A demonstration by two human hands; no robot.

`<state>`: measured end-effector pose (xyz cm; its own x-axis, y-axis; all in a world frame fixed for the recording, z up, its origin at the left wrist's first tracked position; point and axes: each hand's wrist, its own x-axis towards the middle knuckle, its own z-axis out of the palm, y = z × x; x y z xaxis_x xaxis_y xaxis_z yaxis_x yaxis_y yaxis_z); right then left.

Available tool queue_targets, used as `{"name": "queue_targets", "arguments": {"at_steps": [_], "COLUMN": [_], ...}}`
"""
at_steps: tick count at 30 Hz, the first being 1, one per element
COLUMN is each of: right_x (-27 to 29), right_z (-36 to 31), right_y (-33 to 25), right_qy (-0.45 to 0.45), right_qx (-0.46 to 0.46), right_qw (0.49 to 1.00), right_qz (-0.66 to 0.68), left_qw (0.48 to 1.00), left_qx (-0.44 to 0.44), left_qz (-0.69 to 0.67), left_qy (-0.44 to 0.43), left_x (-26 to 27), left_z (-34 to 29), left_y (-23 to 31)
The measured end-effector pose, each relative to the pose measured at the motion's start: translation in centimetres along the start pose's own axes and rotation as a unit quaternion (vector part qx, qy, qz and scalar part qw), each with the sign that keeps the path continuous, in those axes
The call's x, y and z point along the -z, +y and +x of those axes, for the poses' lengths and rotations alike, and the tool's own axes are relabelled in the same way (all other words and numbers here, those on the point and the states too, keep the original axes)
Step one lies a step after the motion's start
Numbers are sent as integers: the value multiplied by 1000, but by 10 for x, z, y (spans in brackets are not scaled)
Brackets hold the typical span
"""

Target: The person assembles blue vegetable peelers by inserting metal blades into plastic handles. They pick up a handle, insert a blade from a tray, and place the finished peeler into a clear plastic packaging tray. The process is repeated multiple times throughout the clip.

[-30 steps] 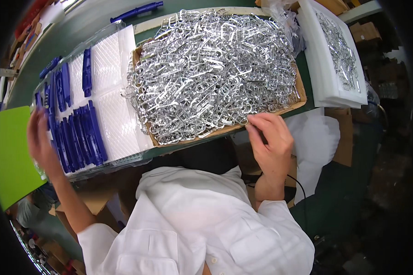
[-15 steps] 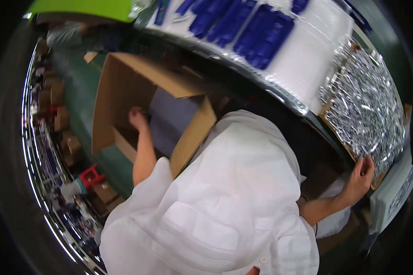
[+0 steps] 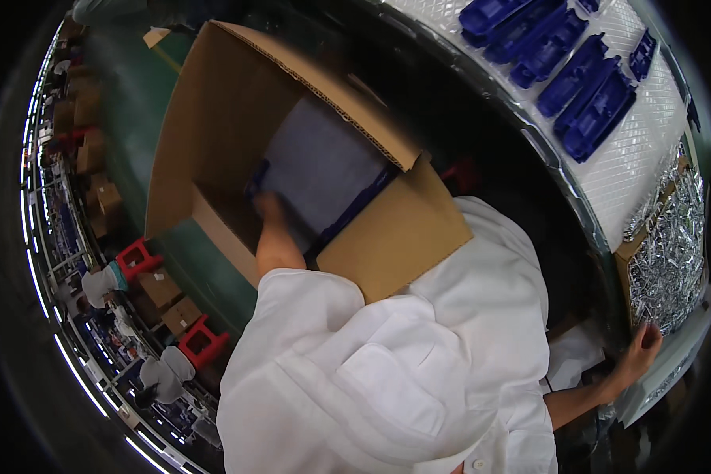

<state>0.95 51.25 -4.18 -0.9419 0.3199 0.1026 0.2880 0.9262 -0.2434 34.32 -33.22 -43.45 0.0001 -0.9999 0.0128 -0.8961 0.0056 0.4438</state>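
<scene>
A large open cardboard box (image 3: 403, 229) stands in front of me on the left. Inside it lies a greyish sheet (image 3: 324, 154) with blue plastic showing along its edges. My left hand (image 3: 270, 209) reaches into the box and touches a blue plastic piece (image 3: 256, 178) at the sheet's left edge. Blur hides whether its fingers grip that piece. Far to the right, my right hand (image 3: 640, 351) has its fingers curled, beside the near end of a carton of shiny silver pieces (image 3: 667, 253). What it holds, if anything, does not show.
Several blue moulded plastic parts (image 3: 596, 110) lie on white bubble wrap (image 3: 648, 103) over the table at upper right. A pale flat panel (image 3: 663, 387) stands by my right hand. Red stools (image 3: 204, 341) and cardboard boxes (image 3: 159, 288) line the floor at left.
My view has turned, so the table parts sit farther right and the box looks larger. My left hand has moved against the blue piece by the sheet. My right hand remains curled beside the silver pieces.
</scene>
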Motion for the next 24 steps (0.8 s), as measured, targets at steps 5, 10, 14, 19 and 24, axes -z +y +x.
{"name": "queue_targets", "arguments": {"at_steps": [5, 10, 14, 19, 24], "right_x": [6, 6, 26, 30, 17], "right_z": [1, 26, 19, 16, -8], "right_y": [-9, 42, 33, 39, -4], "right_qy": [-41, -70, -97, -130, -105], "right_qx": [-40, 11, -15, -2, -85], "right_qw": [998, 993, 991, 979, 951], "right_qz": [11, 90, 94, 157, 278], "left_qw": [987, 998, 992, 978, 832], "left_qx": [55, 21, -18, -129, -498], "left_qz": [-125, 12, -122, 113, 63], "left_qy": [-81, -63, 40, -118, -237], "left_x": [-39, -37, -23, 20, -41], "left_z": [105, 122, 66, -36, -63], "left_y": [-37, -53, 13, 138, 122]}}
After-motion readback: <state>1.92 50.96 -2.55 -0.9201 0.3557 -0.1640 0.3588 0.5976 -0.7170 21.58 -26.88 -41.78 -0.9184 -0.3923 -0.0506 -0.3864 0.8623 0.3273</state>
